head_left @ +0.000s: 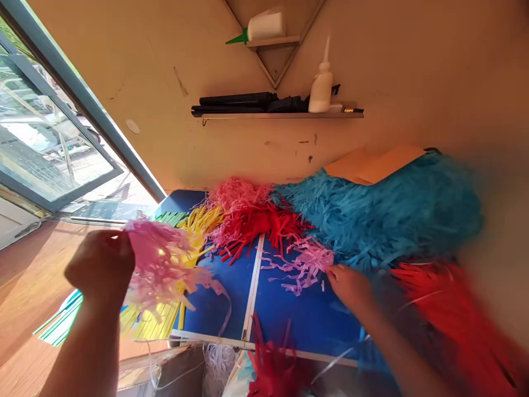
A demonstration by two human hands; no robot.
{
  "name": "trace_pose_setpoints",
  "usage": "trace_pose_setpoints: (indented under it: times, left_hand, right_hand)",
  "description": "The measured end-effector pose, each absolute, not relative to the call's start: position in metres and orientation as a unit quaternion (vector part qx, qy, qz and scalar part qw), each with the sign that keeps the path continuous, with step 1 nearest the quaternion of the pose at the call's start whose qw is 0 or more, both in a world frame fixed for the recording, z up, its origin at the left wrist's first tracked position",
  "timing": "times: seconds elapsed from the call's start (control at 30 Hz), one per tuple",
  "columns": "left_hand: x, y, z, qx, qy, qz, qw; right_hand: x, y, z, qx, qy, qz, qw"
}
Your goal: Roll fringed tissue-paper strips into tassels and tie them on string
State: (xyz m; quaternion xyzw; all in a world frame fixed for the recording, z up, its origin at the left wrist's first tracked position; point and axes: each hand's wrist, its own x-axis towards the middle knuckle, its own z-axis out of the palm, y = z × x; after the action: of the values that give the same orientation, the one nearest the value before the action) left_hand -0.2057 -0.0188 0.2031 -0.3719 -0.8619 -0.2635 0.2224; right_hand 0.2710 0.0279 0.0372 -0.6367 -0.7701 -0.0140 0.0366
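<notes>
My left hand [103, 262] is raised at the left, its fingers closed on a bunch of pink tissue-paper fringe [159, 256] that hangs toward the table. At the middle right, my right hand [349, 284] pinches the edge of a smaller pink-lilac tissue tassel [308, 259] lying on the blue table [223, 298]. Just behind it lies red fringe [260, 223], with a coral-pink fringe pile [239, 193] at the back. Yellow paper strips [200, 220] show partly behind the left bunch. Blue tissue fringe [372, 215] is heaped beyond my right hand.
A wall shelf [276, 116] carries a white glue bottle [321, 91] and black rods [235, 102]; another bottle [266, 26] lies above. Red fringe [450, 309] is at right, more red [273, 366] at the front edge. An open glass door [53, 132] stands at left.
</notes>
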Motion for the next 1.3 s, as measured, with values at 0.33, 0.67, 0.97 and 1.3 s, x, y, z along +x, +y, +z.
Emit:
trace_pose_setpoints:
  times: [0.33, 0.67, 0.97, 1.3]
  left_hand:
    - [-0.103, 0.004, 0.091, -0.613, -0.777, -0.086, 0.115]
    - [0.036, -0.039, 0.034, -0.849, -0.487, -0.203, -0.02]
    - [0.006, -0.032, 0.011, -0.821, -0.478, -0.309, -0.044]
    - [0.002, -0.007, 0.034, -0.802, -0.504, -0.316, -0.049]
  right_hand:
    - [0.244, -0.014, 0.023, -0.581, -0.802, -0.049, 0.131]
    - [0.186, -0.036, 0.019, -0.523, -0.848, 0.03, 0.088]
    - [0.251, -0.023, 0.052, -0.684, -0.721, 0.105, -0.036]
    - [0.223, -0.002, 0.06, -0.466, -0.83, 0.07, 0.299]
